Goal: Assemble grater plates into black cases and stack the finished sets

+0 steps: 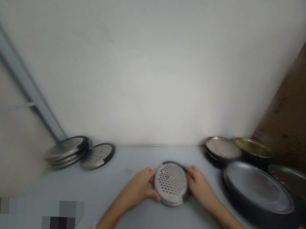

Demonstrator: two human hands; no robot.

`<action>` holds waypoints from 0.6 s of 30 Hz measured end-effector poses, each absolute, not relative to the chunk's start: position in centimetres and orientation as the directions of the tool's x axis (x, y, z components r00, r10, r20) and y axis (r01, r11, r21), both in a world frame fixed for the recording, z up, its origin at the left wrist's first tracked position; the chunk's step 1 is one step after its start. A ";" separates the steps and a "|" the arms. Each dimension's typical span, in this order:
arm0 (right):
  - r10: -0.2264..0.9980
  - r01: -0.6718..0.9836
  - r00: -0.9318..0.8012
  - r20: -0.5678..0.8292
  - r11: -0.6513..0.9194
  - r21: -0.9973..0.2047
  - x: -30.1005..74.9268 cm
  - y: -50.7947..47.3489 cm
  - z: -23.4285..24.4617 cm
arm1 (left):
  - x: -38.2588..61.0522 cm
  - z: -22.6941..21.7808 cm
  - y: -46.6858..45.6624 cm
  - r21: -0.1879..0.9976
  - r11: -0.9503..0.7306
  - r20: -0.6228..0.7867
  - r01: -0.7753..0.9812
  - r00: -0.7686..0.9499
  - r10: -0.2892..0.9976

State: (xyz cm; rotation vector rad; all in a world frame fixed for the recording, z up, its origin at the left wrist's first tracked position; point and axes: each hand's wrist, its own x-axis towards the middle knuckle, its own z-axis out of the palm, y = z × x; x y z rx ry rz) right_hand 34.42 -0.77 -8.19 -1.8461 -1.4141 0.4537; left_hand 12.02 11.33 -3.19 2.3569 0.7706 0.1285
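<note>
Between my two hands is a round metal disc [172, 182] with rows of slots and a black rim over part of its edge. My left hand [143, 185] grips its left side, thumb at the lower edge. At its upper right edge, my right hand [197, 185] has its fingers closed on the black rim. The slotted face is turned toward me, tilted up from the table. Parts of both hands' fingers are hidden behind the disc.
Similar slotted discs lie stacked [70, 149] at the left, with a single disc [98, 156] beside them. On the right stand round metal lids or plates [259, 186], a smaller stack [223, 148] and a yellowish round piece [254, 147]. Cardboard [294, 98] rises behind them.
</note>
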 end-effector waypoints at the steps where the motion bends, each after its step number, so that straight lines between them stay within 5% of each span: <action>1: 0.926 0.638 0.342 0.161 -0.103 -0.763 34.6 -0.6 -8.4 | 12.0 -3.1 11.3 0.613 -0.613 -0.104 0.499 0.820 0.563; 6: 0.876 0.249 0.476 0.079 -0.048 -0.967 35.4 0.0 -9.0 | 12.0 -2.6 11.2 0.704 -0.533 -0.130 0.469 0.823 0.553; 10: 0.899 -0.084 0.435 -0.056 -0.021 -0.996 35.5 -0.5 -7.4 | 11.9 -2.7 11.0 0.773 -0.451 -0.147 0.446 0.818 0.556; 18: 0.931 0.165 0.279 0.235 0.194 -0.967 34.0 -2.1 -4.3 | 11.3 -4.3 11.2 0.896 -0.288 -0.135 0.339 0.823 0.551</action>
